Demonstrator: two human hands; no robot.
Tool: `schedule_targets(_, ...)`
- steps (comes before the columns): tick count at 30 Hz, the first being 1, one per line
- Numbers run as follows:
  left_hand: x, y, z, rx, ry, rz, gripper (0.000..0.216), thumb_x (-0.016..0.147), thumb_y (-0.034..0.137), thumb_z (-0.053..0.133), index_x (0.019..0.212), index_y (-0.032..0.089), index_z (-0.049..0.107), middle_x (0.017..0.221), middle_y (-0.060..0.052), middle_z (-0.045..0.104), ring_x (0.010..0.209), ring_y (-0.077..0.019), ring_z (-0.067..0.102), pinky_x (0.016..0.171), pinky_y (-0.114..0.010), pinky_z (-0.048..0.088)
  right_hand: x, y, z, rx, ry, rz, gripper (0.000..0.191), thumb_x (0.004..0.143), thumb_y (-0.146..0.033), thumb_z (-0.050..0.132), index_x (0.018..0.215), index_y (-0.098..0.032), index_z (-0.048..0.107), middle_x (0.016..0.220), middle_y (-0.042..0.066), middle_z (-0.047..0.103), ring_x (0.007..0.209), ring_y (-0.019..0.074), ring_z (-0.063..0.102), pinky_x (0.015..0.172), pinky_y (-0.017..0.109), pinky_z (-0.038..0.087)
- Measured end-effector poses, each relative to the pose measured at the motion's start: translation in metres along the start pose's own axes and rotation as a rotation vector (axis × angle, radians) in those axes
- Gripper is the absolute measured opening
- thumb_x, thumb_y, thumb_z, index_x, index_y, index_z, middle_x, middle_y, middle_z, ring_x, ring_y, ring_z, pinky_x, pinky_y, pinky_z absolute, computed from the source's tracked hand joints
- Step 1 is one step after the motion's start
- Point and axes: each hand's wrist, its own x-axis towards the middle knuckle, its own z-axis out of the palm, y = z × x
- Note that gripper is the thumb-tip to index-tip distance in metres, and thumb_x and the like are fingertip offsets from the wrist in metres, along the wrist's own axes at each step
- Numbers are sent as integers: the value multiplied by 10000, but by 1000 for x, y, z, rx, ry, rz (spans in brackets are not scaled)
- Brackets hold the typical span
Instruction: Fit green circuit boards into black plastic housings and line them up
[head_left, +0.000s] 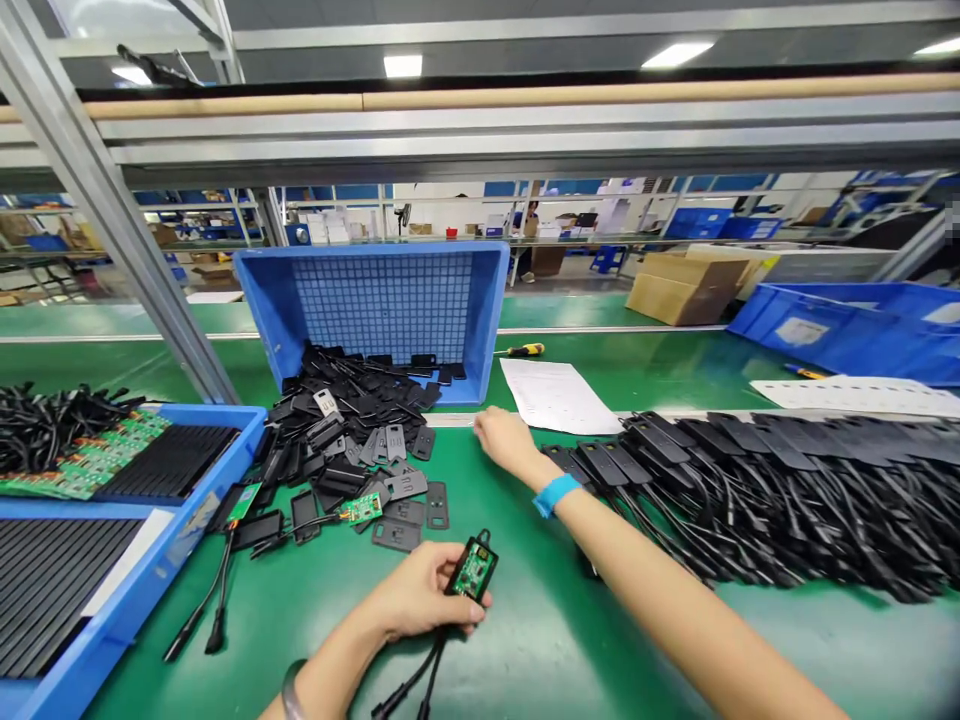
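Observation:
My left hand [424, 592] grips a small black plastic case [484, 590] with a green circuit board [472, 572] seated inside. Two black cables [431, 665] hang from its lower end. Farther forward, at the metal strip along the bench, my right hand [504, 438] has its fingers curled together; whatever they may hold is hidden. Left of that hand lies a heap of black case halves and covers [367, 410], spilling from a tipped blue crate [495, 330]. A loose circuit board with cable [362, 510] rests at the heap's near edge.
Many cased units with cables [720, 490] lie in rows on the right. A blue tray [247, 420] of boards and black parts fills the left. Beyond are a white paper sheet [562, 395], a yellow screwdriver [527, 350], a carton [679, 285] and a blue bin [862, 325].

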Motion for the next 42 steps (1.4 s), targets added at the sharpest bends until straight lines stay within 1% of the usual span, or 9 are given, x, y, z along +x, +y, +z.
schedule_targets(5, -3, 8, -2, -90, 1, 84, 543, 658, 415, 805, 1036, 140, 528, 860, -88, 673, 647, -158, 660, 528, -231, 510, -42, -39, 23, 191, -103, -414, 489, 768, -232, 741, 1218, -181, 555, 1148, 85, 582, 979, 190, 573, 834, 260, 476)
schedule_targets(8, -3, 13, -5, -132, 66, 142, 539, 686, 406, 790, 1070, 139, 522, 873, -88, 677, 602, -141, 645, 490, -215, 491, -62, -42, 26, 256, -83, -487, 412, 766, -164, 717, 1157, -157, 590, 1132, 112, 589, 1011, 222, 544, 875, 302, 462)
schedule_targets(11, -2, 14, -7, -143, 176, 173, 569, 678, 401, 797, 1096, 127, 525, 844, -80, 682, 607, -135, 636, 492, -210, 479, -73, -35, 21, 323, -18, -413, 157, 874, -220, 597, 1017, -165, 631, 930, 86, 637, 865, 219, 585, 788, 312, 475)
schedule_targets(16, -1, 12, -7, -179, 278, 165, 737, 561, 315, 870, 1167, 115, 501, 938, -120, 699, 752, -162, 665, 647, -249, 521, -82, -21, 4, 569, 226, -110, 375, 1006, -280, 223, 1142, -158, 550, 673, 8, 537, 561, 156, 543, 570, 265, 442)
schedule_targets(20, 0, 12, -6, -154, 324, 160, 700, 563, 344, 863, 1131, 129, 513, 981, -122, 691, 757, -179, 678, 658, -275, 528, -92, -26, -2, 1135, 197, -51, 339, 932, -392, 423, 1173, -183, 540, 649, -46, 448, 475, 109, 426, 431, 215, 344)
schedule_targets(22, 1, 11, -5, -131, 303, 155, 669, 549, 333, 870, 1096, 125, 545, 973, -108, 687, 761, -177, 680, 669, -272, 529, -98, -34, 1, 1244, 124, -74, 304, 881, -401, 520, 1101, -192, 546, 683, -44, 483, 491, 98, 420, 435, 206, 343)
schedule_targets(27, 1, 10, -4, -106, 258, 106, 713, 509, 255, 888, 1124, 133, 549, 1012, -112, 690, 798, -187, 686, 729, -292, 529, -105, -49, 12, 1212, 68, -72, 170, 854, -363, 563, 861, -194, 548, 704, -17, 555, 562, 113, 477, 492, 218, 395)
schedule_targets(37, 3, 10, -4, 9, 263, 136, 649, 564, 295, 864, 1113, 123, 563, 982, -105, 688, 896, -201, 653, 745, -273, 507, -106, -50, 18, 1126, 189, -18, 161, 859, -347, 560, 815, -196, 592, 719, 5, 556, 616, 140, 517, 520, 237, 422)
schedule_targets(42, 4, 7, -2, 55, 266, 139, 633, 598, 336, 836, 1125, 115, 565, 952, -115, 680, 792, -187, 655, 632, -258, 520, -105, -51, 20, 1296, 112, 53, 256, 795, -432, 640, 846, -198, 548, 675, -30, 522, 576, 130, 533, 502, 233, 443)
